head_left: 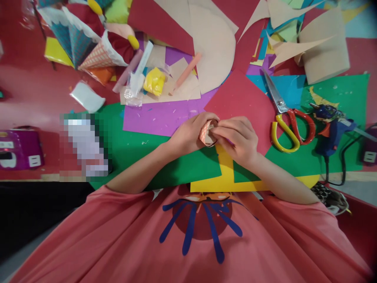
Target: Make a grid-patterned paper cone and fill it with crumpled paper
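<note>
A small rolled paper cone with a pink checked outside shows its round opening towards me above the coloured sheets. My left hand is wrapped round its far side and holds it. At the opening's right edge, my right hand pinches with thumb and fingers at the cone's rim; whether a small piece is also between the fingertips cannot be made out. The cone's tip is hidden by the left hand. Right of my hands lie scissors with one yellow and one red handle, blades pointing away.
A blue glue gun with its cord lies at the right. Larger paper cones sit at the far left, near a yellow clay packet. Beige paper and a paper roll lie at the back. A pixelated object is left.
</note>
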Demonstrator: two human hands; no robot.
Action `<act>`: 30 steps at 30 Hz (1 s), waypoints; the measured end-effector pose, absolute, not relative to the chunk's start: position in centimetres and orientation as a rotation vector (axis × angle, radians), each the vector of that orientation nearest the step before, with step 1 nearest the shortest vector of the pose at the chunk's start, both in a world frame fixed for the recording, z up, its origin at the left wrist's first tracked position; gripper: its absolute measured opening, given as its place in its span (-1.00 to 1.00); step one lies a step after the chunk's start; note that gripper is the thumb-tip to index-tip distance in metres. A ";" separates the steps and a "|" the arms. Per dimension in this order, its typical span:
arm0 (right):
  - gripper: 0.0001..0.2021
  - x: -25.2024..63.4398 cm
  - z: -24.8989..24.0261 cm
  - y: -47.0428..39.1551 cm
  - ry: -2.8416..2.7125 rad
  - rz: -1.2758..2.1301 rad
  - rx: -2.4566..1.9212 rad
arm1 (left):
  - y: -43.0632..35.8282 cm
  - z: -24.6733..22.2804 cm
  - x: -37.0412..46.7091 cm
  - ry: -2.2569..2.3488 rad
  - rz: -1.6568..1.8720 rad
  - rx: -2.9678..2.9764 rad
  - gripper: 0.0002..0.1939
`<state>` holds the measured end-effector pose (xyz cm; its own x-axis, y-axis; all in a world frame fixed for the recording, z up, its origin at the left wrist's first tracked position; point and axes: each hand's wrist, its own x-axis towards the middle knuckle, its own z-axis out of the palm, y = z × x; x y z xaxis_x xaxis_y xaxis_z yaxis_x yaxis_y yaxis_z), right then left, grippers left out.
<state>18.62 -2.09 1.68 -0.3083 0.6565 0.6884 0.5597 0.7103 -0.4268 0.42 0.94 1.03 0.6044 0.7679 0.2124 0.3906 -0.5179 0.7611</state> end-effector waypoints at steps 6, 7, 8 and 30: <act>-0.72 19.3 2.4 -2.7 -2.218 0.133 -0.926 | 1.2 1.3 0.0 1.076 0.783 2.052 -0.69; -0.71 19.2 2.4 -2.8 -2.229 0.113 -0.965 | 1.2 1.2 -0.1 1.107 0.771 2.049 -0.69; -0.71 19.2 2.4 -2.9 -2.227 0.085 -0.995 | 1.2 1.2 -0.1 1.130 0.769 2.048 -0.69; -0.71 19.0 2.2 -2.5 -2.275 0.007 -0.886 | 1.6 1.5 0.1 1.027 0.838 2.152 -0.78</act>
<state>18.99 -2.54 2.24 -0.5321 0.5988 0.5986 0.5950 0.7674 -0.2388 0.14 1.58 1.52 0.4999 0.8199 0.2789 0.4379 -0.5171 0.7354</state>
